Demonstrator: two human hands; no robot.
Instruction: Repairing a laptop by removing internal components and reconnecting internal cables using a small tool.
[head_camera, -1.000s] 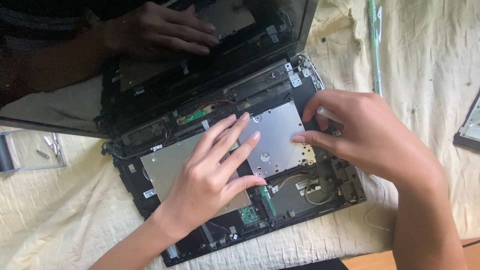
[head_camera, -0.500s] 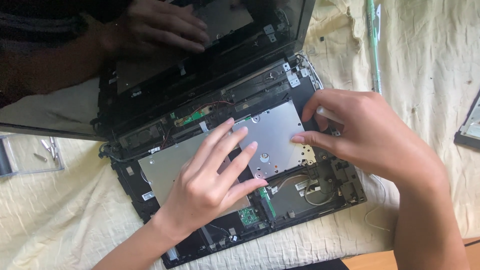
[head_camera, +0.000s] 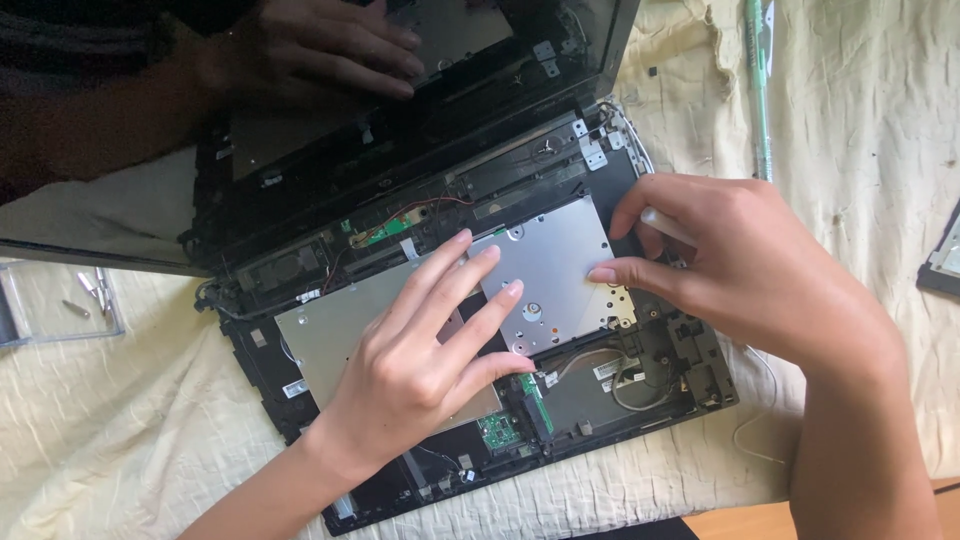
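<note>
Barely moved | left hand (head_camera: 420, 370) fingers spread flat on drive (head_camera: 555, 275) | right hand (head_camera: 745, 270) fingers pinching its edge

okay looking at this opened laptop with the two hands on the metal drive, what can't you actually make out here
- Head view: the left hand covers the middle of the silver plate, so what lies under it is hidden.
- The right hand hides the optical drive right edge; its grip there is unclear.
- The dark object at right is cut off by the frame edge.
- Small metal parts in the clear tray are too small to identify.
</note>
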